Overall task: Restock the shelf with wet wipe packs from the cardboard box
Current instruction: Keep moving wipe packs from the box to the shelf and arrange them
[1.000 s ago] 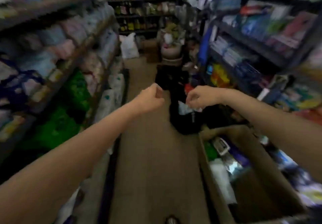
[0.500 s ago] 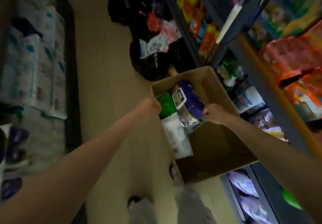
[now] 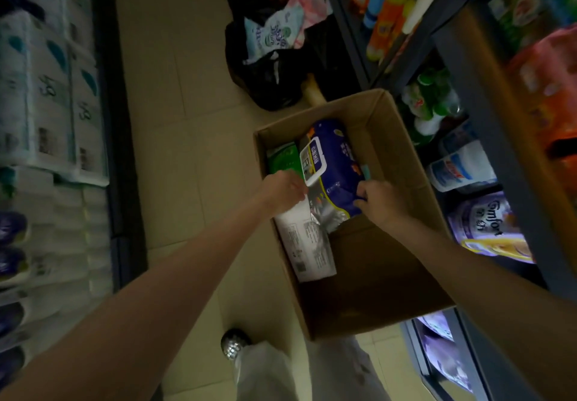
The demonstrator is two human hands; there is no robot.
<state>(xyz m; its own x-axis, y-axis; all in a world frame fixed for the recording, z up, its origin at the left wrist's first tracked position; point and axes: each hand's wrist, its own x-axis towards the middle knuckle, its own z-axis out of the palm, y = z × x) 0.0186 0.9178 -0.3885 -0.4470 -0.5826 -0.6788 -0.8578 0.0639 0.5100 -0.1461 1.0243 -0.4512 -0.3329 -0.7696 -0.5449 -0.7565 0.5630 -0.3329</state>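
I see both hands, left hand (image 3: 285,189) and right hand (image 3: 379,202), gripping the blue wet wipe pack (image 3: 335,163) between them inside the cardboard box (image 3: 402,157).

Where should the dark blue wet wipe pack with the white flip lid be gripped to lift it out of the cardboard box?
Probably by its two long edges, from above. The dark blue wet wipe pack lies tilted on top of the others in the cardboard box, lid up, sides exposed. The left hand and right hand are already at its near end, one per side.

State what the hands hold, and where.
Both hands grip the blue wet wipe pack in the cardboard box: left hand and right hand at its near corners.
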